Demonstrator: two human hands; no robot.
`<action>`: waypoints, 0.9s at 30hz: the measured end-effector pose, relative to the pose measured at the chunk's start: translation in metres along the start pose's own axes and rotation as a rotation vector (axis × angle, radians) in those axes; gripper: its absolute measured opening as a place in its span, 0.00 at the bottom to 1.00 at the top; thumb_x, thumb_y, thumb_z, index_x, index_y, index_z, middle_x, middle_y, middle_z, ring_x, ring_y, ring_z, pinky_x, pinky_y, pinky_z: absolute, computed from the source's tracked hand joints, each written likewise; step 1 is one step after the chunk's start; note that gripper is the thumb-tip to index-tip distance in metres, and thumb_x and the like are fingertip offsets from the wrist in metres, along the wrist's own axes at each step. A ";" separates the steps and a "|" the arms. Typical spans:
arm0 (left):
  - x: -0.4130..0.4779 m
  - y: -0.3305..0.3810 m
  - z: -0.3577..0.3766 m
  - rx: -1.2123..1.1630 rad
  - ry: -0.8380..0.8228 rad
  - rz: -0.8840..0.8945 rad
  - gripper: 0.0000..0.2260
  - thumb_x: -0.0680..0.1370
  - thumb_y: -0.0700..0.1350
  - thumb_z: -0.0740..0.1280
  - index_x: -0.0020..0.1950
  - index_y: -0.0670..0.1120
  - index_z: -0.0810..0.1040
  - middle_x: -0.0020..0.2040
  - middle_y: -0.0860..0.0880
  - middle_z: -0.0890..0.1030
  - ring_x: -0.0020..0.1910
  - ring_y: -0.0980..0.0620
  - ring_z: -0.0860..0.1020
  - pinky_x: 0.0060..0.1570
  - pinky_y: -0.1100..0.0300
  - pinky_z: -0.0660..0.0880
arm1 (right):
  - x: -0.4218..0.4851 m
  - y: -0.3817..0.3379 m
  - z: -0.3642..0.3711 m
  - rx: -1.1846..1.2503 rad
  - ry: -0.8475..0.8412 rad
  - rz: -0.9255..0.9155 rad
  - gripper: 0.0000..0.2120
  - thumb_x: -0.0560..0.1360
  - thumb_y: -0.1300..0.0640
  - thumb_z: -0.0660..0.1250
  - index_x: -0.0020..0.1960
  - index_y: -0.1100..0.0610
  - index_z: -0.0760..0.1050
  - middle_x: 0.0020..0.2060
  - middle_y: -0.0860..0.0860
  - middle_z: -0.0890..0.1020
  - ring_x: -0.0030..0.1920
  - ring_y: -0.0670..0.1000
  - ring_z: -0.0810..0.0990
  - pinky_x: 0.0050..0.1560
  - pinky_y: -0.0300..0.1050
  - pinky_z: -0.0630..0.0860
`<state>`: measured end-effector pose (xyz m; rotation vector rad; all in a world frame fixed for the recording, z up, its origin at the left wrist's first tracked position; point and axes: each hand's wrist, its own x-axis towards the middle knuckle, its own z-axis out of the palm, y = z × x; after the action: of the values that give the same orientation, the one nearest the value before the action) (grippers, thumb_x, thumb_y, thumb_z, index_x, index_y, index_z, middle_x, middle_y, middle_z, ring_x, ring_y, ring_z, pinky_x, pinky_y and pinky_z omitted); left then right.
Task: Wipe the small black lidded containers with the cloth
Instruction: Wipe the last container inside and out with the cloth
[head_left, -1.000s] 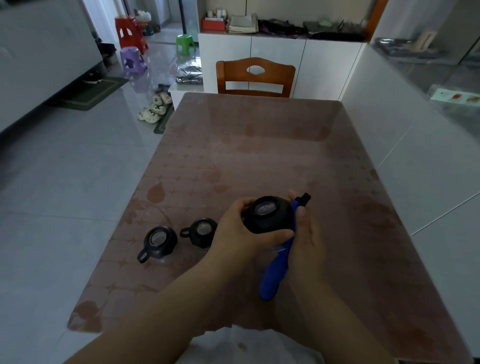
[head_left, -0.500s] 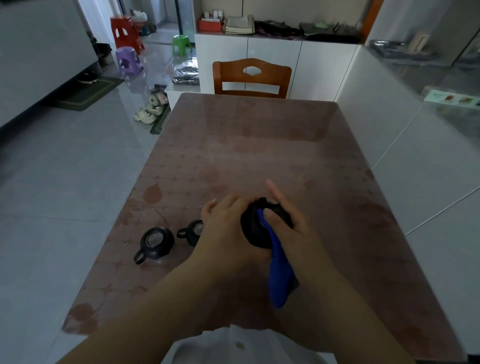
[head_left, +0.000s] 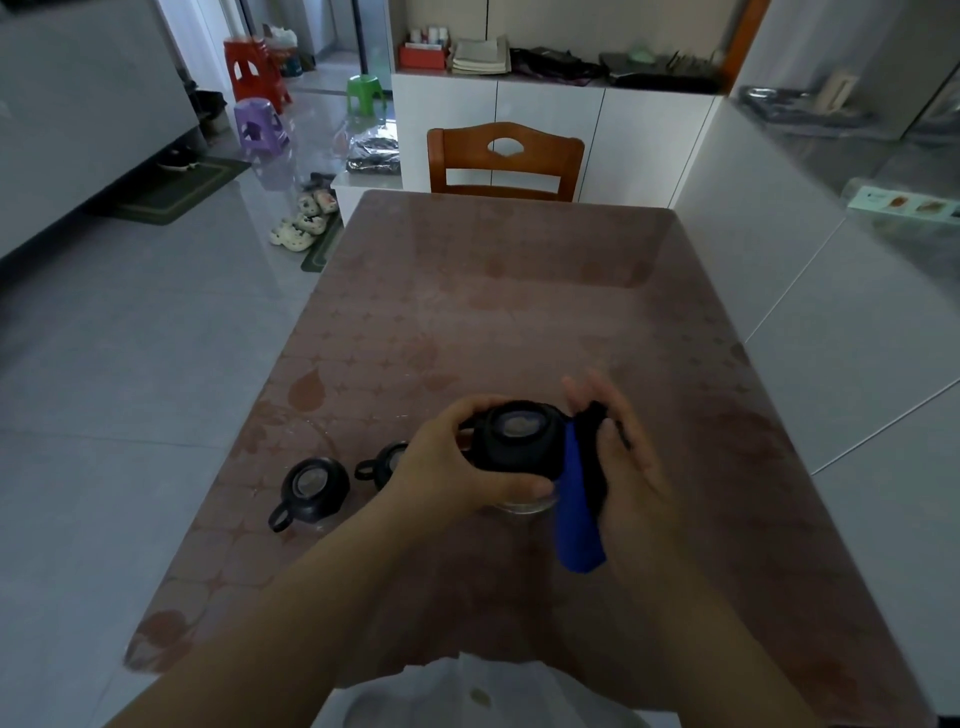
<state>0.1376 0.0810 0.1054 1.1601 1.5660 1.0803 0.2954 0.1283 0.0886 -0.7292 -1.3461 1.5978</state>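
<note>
My left hand (head_left: 457, 467) grips a small black lidded container (head_left: 519, 441) just above the table, its round clear lid window facing up and a clear glass base showing below my fingers. My right hand (head_left: 628, 462) holds a blue and black cloth (head_left: 576, 504) pressed against the container's right side, fingers partly spread. Two more black lidded containers stand on the table to the left: one with a loop handle (head_left: 311, 491) and another (head_left: 387, 464) partly hidden behind my left hand.
The brown patterned glass table (head_left: 519, 312) stretches away to a wooden chair (head_left: 504, 158) at its far end. A white counter (head_left: 831, 291) runs along the right edge. Stools, shoes and a mat lie on the tiled floor at left.
My right hand slid the cloth off the lid top to the container's right side, uncovering the lid window. The container sits turned lid-up in my left hand.
</note>
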 end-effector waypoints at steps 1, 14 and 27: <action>0.000 -0.001 0.001 -0.056 -0.021 -0.017 0.33 0.57 0.46 0.82 0.59 0.55 0.74 0.56 0.55 0.79 0.55 0.53 0.79 0.52 0.57 0.80 | -0.003 0.002 0.006 -0.098 -0.035 -0.006 0.24 0.66 0.31 0.64 0.60 0.35 0.73 0.64 0.41 0.77 0.66 0.44 0.73 0.63 0.42 0.73; 0.002 -0.009 -0.002 -0.283 -0.111 -0.020 0.33 0.55 0.58 0.80 0.57 0.54 0.75 0.54 0.54 0.82 0.52 0.56 0.81 0.47 0.64 0.79 | 0.014 0.001 -0.002 0.059 0.122 0.175 0.19 0.70 0.41 0.64 0.54 0.51 0.79 0.56 0.48 0.82 0.54 0.47 0.82 0.50 0.37 0.79; -0.006 0.003 0.001 -0.210 -0.199 0.178 0.37 0.56 0.59 0.79 0.63 0.53 0.73 0.59 0.56 0.79 0.60 0.53 0.78 0.57 0.57 0.77 | 0.001 -0.004 0.004 0.263 -0.009 0.258 0.20 0.69 0.42 0.69 0.57 0.50 0.79 0.59 0.54 0.80 0.58 0.55 0.80 0.59 0.55 0.77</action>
<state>0.1405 0.0756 0.1087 1.2374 1.1842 1.1752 0.2924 0.1279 0.0930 -0.7561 -1.0517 1.9394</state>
